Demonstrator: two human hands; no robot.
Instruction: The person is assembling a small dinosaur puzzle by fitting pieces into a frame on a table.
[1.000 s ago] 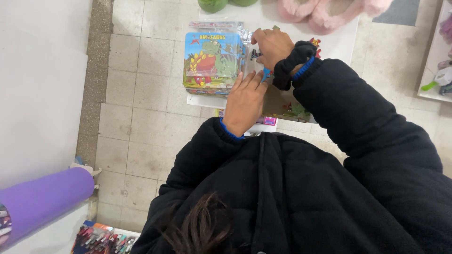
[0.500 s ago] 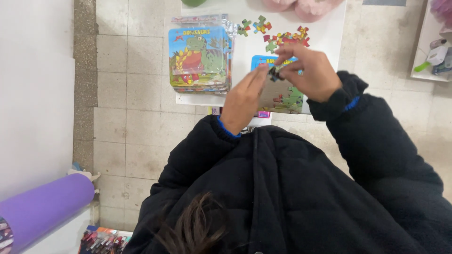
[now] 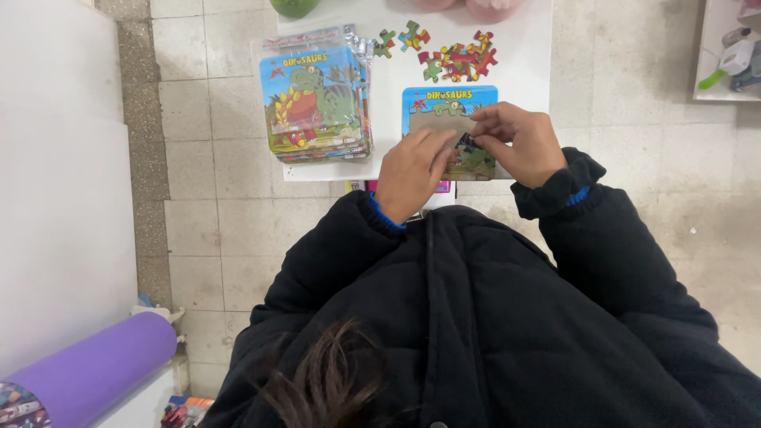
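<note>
Head view, looking straight down over dark hair and a black padded jacket [image 3: 476, 317]. A white bench [image 3: 523, 47] stands on a pale tiled floor [image 3: 206, 206]. Both hands meet over a puzzle tray [image 3: 449, 107] with a blue upper border and a dinosaur picture, which lies flat at the near edge of the bench. The left hand [image 3: 412, 170] rests on the tray's near left part, its fingers [image 3: 438, 143] stretched forward and close together, tips pressed toward the centre of the tray. The right hand [image 3: 519, 143] lies over the tray's right part, its fingers [image 3: 485, 119] curled and pinching a small dark puzzle piece [image 3: 468, 143] between thumb and forefinger. The piece sits directly between the two sets of fingertips, touching or almost touching the tray surface; which of the two cannot be told. It is too small to show a long axis. The right hand is the one that holds it; the left is just beside it.

Loose puzzle pieces [image 3: 456, 59], multicoloured, lie scattered on the bench beyond the tray, farther from the body than both hands and apart from them. A stack of boxed dinosaur puzzles [image 3: 317, 99] stands left of the tray, near the left hand but not touched.

At the lower left a purple roll [image 3: 95, 364] lies against a white surface.
</note>
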